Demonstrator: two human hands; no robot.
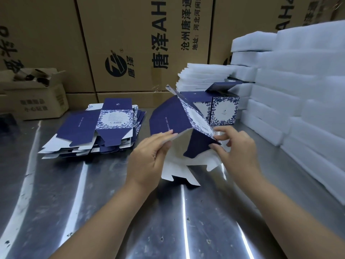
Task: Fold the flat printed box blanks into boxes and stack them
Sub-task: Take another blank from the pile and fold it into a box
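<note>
In the middle of the frame, a half-folded blue and white box blank (173,116) stands tent-like over the metal tabletop (93,202), its white flaps hanging low. The left hand (149,156) has its grip pinched on the blank's left edge; the right hand (237,146) pinches the printed panel's lower corner. A stack of flat blanks (100,128) lies at centre left, and a folded box (222,109) stands behind, beside white foam sheets (298,90) at right

I've got the half-folded blank (173,120) mid-table (84,202), between left hand (149,159) and right hand (237,152). Stack of flat blanks (97,128) lies to its left. Folded box (222,109) sits just behind it. Foam sheets (302,94) are piled along the right, cartons (130,43) along the far side.
</note>
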